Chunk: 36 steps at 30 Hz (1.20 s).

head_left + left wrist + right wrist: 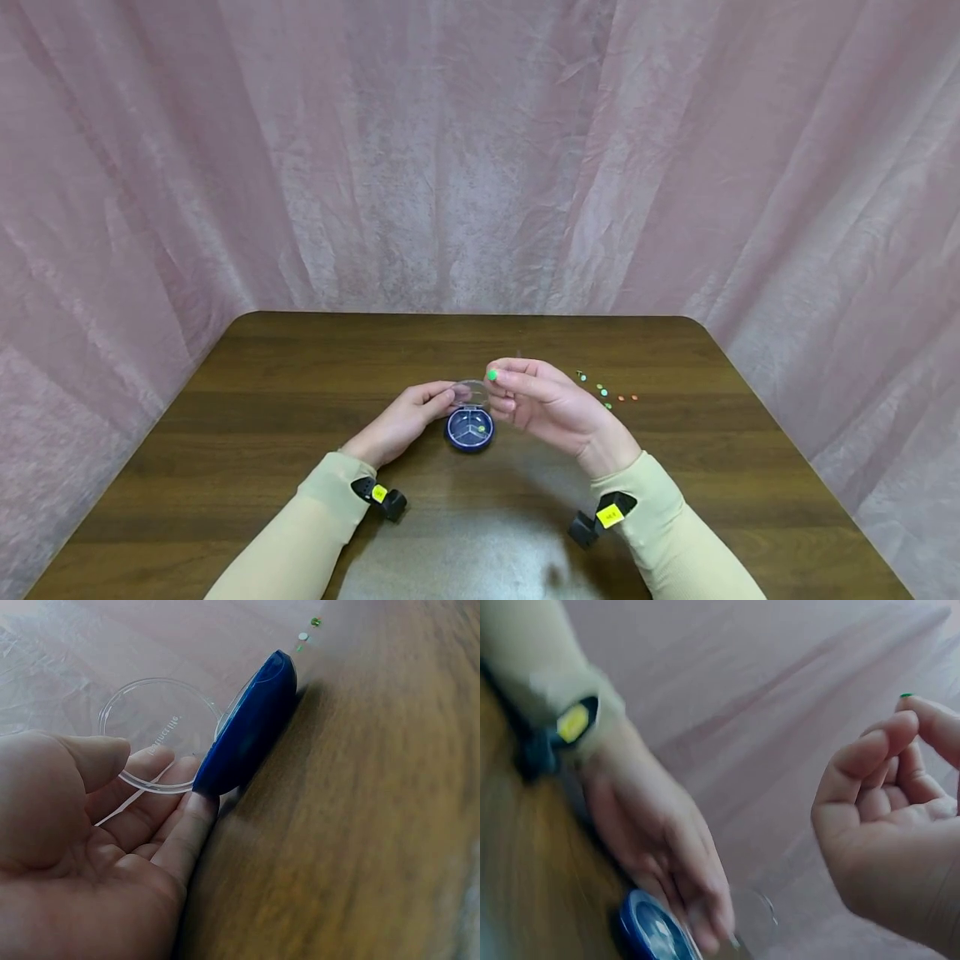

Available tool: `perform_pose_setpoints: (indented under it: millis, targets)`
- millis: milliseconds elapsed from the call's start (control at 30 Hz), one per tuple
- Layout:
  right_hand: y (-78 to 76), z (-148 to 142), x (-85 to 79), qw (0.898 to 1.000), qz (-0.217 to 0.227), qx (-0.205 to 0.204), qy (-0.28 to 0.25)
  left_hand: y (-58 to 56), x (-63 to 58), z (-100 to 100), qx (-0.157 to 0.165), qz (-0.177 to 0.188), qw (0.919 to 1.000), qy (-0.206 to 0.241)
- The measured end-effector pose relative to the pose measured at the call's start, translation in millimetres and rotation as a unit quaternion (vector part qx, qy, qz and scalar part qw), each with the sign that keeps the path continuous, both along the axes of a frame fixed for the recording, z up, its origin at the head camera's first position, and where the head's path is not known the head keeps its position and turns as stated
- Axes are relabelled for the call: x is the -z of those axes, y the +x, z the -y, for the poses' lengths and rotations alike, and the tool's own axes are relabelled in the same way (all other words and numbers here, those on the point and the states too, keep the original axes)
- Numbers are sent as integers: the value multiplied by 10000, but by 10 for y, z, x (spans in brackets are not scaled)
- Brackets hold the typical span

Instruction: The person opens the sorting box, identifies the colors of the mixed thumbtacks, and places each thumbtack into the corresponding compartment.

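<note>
A round blue pill box (470, 446) stands on the table with its clear lid (112, 705) raised. White dividers split its inside into three compartments, and a small yellow-green pill (482, 429) lies in the right one. My left hand (405, 419) holds the lid's edge between thumb and fingers, with a fingertip at the blue base in the left wrist view. Up and to the right of the box, my right hand (551, 404) pinches a small bright green pill (492, 375) between thumb and forefinger. Only a sliver of that pill shows in the right wrist view.
Several small green and white pills (603, 392) lie scattered on the wooden table (300, 358) right of my right hand, with two orange ones (634, 397) beyond them. A pink curtain (465, 167) hangs behind the table. Both wrists wear black cameras.
</note>
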State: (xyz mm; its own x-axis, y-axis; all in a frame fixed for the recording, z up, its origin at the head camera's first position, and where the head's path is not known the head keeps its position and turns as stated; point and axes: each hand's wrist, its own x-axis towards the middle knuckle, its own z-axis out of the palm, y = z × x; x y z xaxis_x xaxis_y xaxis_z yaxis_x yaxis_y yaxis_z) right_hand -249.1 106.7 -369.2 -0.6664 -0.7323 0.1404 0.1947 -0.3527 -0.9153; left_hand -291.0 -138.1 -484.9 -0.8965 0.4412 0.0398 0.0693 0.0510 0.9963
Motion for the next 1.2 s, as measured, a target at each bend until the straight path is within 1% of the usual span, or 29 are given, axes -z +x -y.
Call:
perform_pose_setpoints:
  millis: [33,67,100,133,167,200,267,300,367,400,433,500,533,600,633,700,733,900,1000,1067,1133,1200]
  targets:
    - [-10,-1,9,9991,-158,274,292,-2,2,-1,-5,1,10000,-2]
    - [-22,-4,22,9954,-377,571,668,-2,3,0,-7,-17,10000,-31]
    - [-34,-5,36,9884,-633,862,1074,-4,4,0,-6,-22,10000,-51]
    - [-46,-5,53,9776,-907,1144,1518,-5,6,1,1,-21,10000,-61]
    - [-56,-3,70,9636,-1163,1394,1963,-7,10,1,15,-23,10000,-68]
    - [-65,2,85,9452,-1482,1622,2414,-7,11,3,26,-11,10000,-73]
    - [-84,16,118,8984,-2254,1951,3224,-9,14,8,46,-18,10000,-78]
    - [-91,27,136,8719,-2636,2094,3557,-11,14,9,41,-1,10000,-59]
    - [-100,51,176,8123,-3357,2329,4163,-11,12,15,30,-5,10000,-65]
    - [-106,63,202,7794,-3724,2445,4406,-8,8,17,23,-4,10000,-61]
    - [-114,74,235,7502,-4025,2528,4596,-5,5,19,12,-11,10000,-66]
    - [-122,95,301,7001,-4501,2637,4876,6,-5,23,-1,-8,10000,-84]
    - [-123,105,336,6789,-4691,2659,4983,11,-8,23,-6,-3,9999,-114]
    - [-123,123,407,6471,-4990,2692,5097,20,-14,23,7,2,9999,-170]
    - [-124,132,443,6338,-5100,2704,5148,21,-14,22,15,-1,9998,-200]
    - [-123,157,502,6136,-5248,2726,5232,21,-12,21,31,-4,9997,-240]
    - [-125,169,529,6063,-5293,2730,5269,15,-8,16,30,6,9997,-238]
    - [-145,231,625,5777,-5447,2723,5435,11,3,-7,54,-31,9998,-214]
    - [-160,249,662,5577,-5564,2762,5505,14,-2,-21,63,-22,9997,-221]
    - [-167,256,684,5476,-5624,2804,5524,13,-2,-25,61,-1,9998,-213]
    - [-173,258,698,5424,-5664,2819,5528,12,-2,-26,65,8,9998,-195]
    - [-174,260,702,5402,-5672,2801,5549,10,-2,-24,75,30,9998,-168]
